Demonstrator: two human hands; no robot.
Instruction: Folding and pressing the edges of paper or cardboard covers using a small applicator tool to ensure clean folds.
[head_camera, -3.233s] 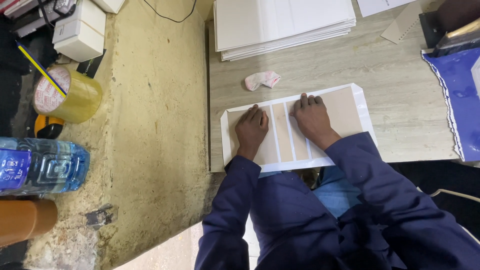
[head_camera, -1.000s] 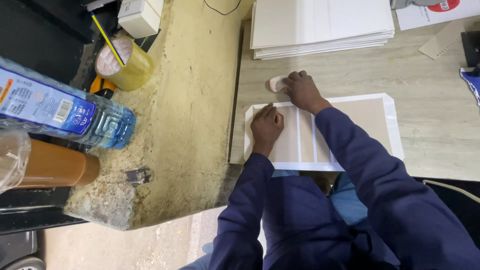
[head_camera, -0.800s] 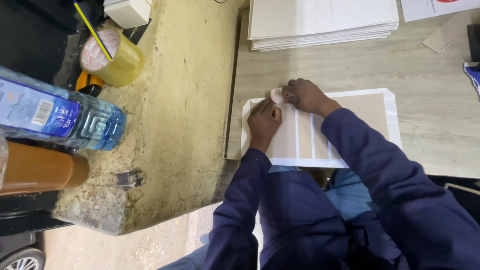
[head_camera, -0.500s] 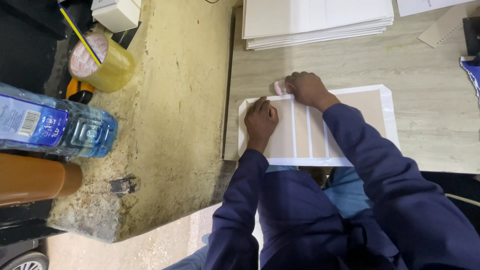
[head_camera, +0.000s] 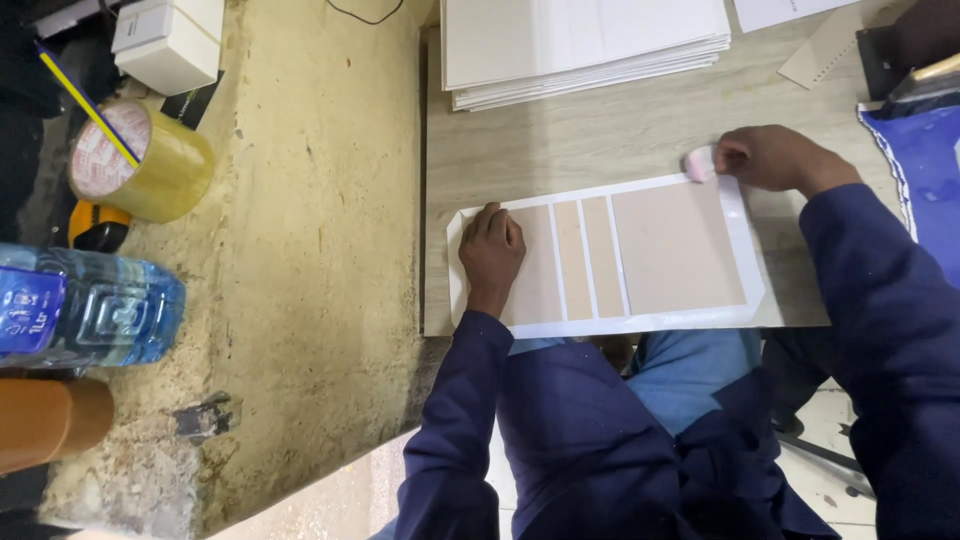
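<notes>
Flat white sheet with tan board panels pressed onto a wooden table, rubbed along its far edge.

The left hand (head_camera: 492, 252) lies flat, fingers extended, on the left panel of the white sheet (head_camera: 740, 222), holding nothing and pinning the sheet to the wooden table (head_camera: 580, 140). The right hand (head_camera: 775, 158) is closed around a small pink pad (head_camera: 698, 165), which touches the sheet's far right edge. Four tan board panels (head_camera: 678, 248) sit side by side on the sheet. The assembly looks light, thin and stiff at the panels, flexible at the white margins; handle by the panels, not the margins. A stack of white boards (head_camera: 585, 45) lies farther away; a tape roll (head_camera: 140, 160) and a water bottle (head_camera: 85, 305) stand to the left.
</notes>
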